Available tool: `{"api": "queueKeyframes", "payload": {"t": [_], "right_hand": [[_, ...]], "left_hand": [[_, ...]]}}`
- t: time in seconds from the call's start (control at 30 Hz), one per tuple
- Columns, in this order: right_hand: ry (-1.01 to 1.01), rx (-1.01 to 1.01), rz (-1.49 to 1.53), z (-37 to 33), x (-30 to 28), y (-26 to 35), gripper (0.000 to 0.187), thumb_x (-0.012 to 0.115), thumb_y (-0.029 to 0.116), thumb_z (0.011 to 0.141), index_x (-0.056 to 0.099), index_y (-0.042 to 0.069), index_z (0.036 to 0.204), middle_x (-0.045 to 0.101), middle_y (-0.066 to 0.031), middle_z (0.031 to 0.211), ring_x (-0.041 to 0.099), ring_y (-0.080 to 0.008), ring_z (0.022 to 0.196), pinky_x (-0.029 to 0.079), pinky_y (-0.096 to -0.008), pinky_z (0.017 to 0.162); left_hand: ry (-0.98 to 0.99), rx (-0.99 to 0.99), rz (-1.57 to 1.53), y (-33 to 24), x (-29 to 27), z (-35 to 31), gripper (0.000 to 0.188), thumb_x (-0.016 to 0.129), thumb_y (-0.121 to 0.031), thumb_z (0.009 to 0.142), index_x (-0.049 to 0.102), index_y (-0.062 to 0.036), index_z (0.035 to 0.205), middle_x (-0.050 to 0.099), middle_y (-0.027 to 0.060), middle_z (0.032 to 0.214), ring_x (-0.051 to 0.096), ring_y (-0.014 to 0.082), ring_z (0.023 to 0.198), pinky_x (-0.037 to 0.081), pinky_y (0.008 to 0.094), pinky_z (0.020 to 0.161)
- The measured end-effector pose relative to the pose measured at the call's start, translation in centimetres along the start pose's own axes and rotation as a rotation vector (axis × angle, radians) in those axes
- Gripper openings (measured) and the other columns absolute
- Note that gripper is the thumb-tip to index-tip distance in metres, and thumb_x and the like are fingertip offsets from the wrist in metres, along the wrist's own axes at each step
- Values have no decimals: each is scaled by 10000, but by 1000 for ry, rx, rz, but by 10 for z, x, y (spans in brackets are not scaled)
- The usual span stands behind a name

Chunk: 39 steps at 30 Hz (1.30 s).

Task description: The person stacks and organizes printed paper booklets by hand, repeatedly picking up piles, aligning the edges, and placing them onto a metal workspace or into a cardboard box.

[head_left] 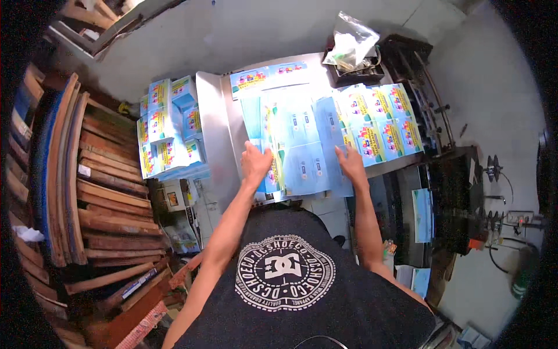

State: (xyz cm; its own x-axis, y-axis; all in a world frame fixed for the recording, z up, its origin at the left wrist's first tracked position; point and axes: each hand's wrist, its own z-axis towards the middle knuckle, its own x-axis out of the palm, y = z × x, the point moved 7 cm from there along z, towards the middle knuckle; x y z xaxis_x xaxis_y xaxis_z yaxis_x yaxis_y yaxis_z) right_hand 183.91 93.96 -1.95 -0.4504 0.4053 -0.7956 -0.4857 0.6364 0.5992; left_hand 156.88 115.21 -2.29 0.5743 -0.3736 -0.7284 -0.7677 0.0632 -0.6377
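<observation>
A pile of light-blue printed sheets (301, 160) lies before me on a pale table, its paler backs facing up. At its left edge my left hand (254, 164) rests on colourful sheets, thumb and fingers apart. My right hand (352, 167) is at the right edge of a sheet (329, 136) whose side is raised and shaded, its thumb over the edge; the other fingers are partly hidden. A fanned bundle of blue sheets (251, 119) lies just beyond my left hand. To the right of my right hand, stacked colourful printed sheets (381, 122) cover the table.
Piles of printed packs (165, 128) stand at the left. More sheets (268, 77) lie along the table's far edge. A black box with a clear plastic bag (354, 49) sits at the back right. Wooden frames (116, 192) lean at far left; dark machinery (459, 192) stands right.
</observation>
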Motion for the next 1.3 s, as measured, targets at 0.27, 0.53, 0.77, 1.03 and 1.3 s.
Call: {"api": "queueKeyframes", "payload": {"t": [0.27,0.53,0.77,1.03,1.3], "right_hand": [[-195,1,58,-48,-104,88,314,480,255,995,625,-23,1012,653,-284,842,630,-483,819,479,-554,702],[-178,-150,25,-24,-65,72,372,450,309,1005,653,1,958,637,-290,800,618,-494,803,470,-569,709],[-96,-76,-162,0,-71,81,448,403,346,1021,681,0,961,648,-284,844,633,-479,833,474,-582,743],[191,-115,341,-47,-20,158,382,399,246,1040,618,40,805,548,-117,538,562,-247,455,410,-385,408],[743,-554,220,-99,146,184,582,617,352,905,528,-86,1278,632,-351,1031,631,-435,1051,488,-516,910]], "left_hand": [[-99,90,-30,19,-38,-30,434,661,-234,821,507,76,1082,667,309,955,637,491,917,489,547,838],[-159,-26,151,60,-53,-39,440,625,-217,848,486,93,1128,653,340,943,631,507,905,478,561,846],[-118,-73,150,70,-45,-29,498,604,-211,851,445,109,1197,642,367,945,625,530,906,486,571,835],[-158,-80,168,75,-37,-32,530,585,-264,905,423,114,1239,642,361,966,627,513,938,477,563,856],[-154,-61,172,67,-47,-31,759,714,-439,813,390,84,1257,643,354,990,626,508,955,489,558,839]]}}
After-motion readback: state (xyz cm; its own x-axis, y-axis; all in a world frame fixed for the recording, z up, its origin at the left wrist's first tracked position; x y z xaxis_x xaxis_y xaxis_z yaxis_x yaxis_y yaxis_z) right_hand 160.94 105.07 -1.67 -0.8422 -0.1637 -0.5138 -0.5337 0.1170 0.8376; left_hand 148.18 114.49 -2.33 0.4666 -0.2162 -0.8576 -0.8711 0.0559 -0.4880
